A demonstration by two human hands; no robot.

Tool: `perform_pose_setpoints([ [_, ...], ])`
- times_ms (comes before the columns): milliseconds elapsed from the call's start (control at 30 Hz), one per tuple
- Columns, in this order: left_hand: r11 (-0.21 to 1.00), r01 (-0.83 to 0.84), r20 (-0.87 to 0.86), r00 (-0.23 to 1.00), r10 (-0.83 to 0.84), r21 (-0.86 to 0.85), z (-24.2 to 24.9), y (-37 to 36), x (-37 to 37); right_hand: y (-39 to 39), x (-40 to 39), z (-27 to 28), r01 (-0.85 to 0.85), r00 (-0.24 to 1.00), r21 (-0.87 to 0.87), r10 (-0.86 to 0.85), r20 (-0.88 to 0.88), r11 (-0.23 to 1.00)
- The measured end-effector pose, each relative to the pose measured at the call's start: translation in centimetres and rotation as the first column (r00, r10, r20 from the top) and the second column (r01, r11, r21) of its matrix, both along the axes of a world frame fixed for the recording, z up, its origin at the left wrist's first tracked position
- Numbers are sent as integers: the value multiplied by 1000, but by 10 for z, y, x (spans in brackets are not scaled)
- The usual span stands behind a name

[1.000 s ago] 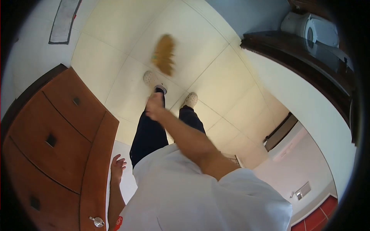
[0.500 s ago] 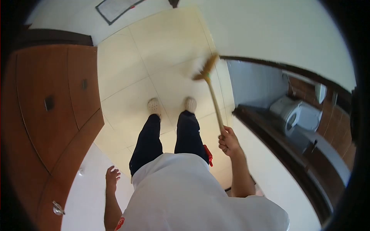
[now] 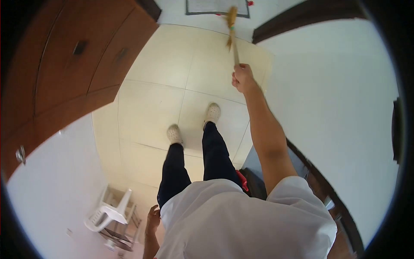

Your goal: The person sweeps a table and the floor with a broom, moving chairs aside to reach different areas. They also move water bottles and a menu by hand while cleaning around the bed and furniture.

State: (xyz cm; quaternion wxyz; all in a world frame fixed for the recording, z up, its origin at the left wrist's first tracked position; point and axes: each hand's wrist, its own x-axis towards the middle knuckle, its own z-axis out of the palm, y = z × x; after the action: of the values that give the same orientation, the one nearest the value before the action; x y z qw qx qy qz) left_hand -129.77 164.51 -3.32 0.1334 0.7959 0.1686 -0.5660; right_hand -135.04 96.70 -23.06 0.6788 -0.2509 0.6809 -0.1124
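Note:
My right hand (image 3: 244,78) is closed round the handle of a broom (image 3: 235,47). The arm is stretched forward, and the broom's brown bristle head is raised and slightly blurred, pointing away from me. Its green binding shows where head meets handle. My left hand (image 3: 153,217) hangs low beside my left thigh, fingers loosely apart and holding nothing. Below me are my dark trousers (image 3: 174,166) and pale clogs (image 3: 212,113) on the tiled floor (image 3: 146,103).
Brown wooden cabinet doors (image 3: 82,56) line the left side. A white plastic chair (image 3: 113,211) stands at lower left. A dark door frame (image 3: 308,28) is at upper right, with a grey-bordered mat (image 3: 207,12) at the far end. Another doorway's dark frame (image 3: 319,175) lies at lower right.
I have stepped forward past the bathroom doorway. My right arm has reached farther ahead with the broom, and my left hand has come in closer to my thigh.

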Motion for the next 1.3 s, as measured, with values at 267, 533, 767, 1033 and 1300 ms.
perform_pose_setpoints([
  [267,895,-436,74,894,442,-93,-11,17,-103,212,-70,156,-543,840,-9,543,-11,840],
  [533,812,-571,92,808,582,-121,-27,80,-199,411,-89,113,-910,308,392,852,424,134],
  [767,593,-805,252,576,777,12,39,162,-312,412,-58,-79,-959,84,282,984,156,37],
  [1033,432,-897,104,441,892,98,19,178,-428,220,3,-18,-925,244,192,901,-360,327],
  [1300,302,-953,90,303,949,24,8,160,-439,485,-50,164,-805,437,450,899,13,385],
])
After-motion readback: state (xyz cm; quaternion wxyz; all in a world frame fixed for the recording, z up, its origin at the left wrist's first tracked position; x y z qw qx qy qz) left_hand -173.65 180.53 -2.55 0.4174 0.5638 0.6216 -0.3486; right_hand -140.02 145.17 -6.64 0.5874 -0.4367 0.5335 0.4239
